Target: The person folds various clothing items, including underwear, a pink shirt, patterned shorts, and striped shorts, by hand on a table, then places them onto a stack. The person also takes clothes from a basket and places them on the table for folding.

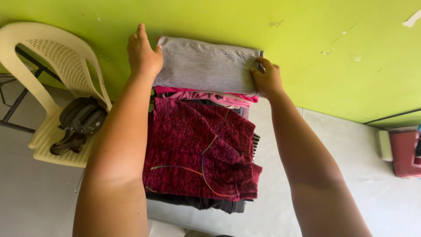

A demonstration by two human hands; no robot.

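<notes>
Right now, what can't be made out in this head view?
- What the clothes pile sits on: hidden under the red sweater and dark garment.
- Pink garment: mostly covered by the striped garment.
- Left hand and right hand: palms hidden against the striped garment.
- Red object: cut off by the right edge.

The green wall (pixel 333 66) closes off everything from ten to two o'clock, right behind the striped folded cloth (pixel 206 66). At nine o'clock a cream plastic chair (pixel 61 66) carrying a dark bag (pixel 81 118) narrows the left side. Bare grey floor (pixel 351 166) lies open from three to five o'clock, until the red box (pixel 405 153) at the far edge.
</notes>
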